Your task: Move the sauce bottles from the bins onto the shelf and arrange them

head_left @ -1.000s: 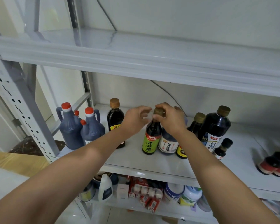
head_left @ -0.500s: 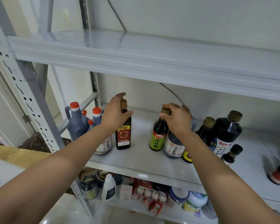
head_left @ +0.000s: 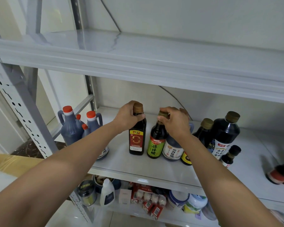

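On the white middle shelf (head_left: 138, 167) stand several dark sauce bottles. My left hand (head_left: 128, 116) grips the neck of the red-label bottle (head_left: 137, 140), which stands upright on the shelf. My right hand (head_left: 175, 122) pinches the gold cap of the green-label bottle (head_left: 156, 143), right beside it. A round white-label vinegar bottle (head_left: 172, 149) touches the green one, partly hidden behind my right wrist. Further right stand a yellow-label bottle (head_left: 202, 131), a large dark bottle (head_left: 225, 135) and a small black-capped bottle (head_left: 230, 155).
Blue-grey jugs with red caps (head_left: 72, 128) crowd the shelf's left end by the perforated upright (head_left: 18, 105). Red-capped items (head_left: 282, 174) lie at the far right. The top shelf (head_left: 138, 63) overhangs closely. Jars and packets (head_left: 147, 197) fill the lower shelf.
My left hand closed round the red-label bottle's neck and slid it right, next to the green-label bottle. My right hand stayed on the green bottle's cap.
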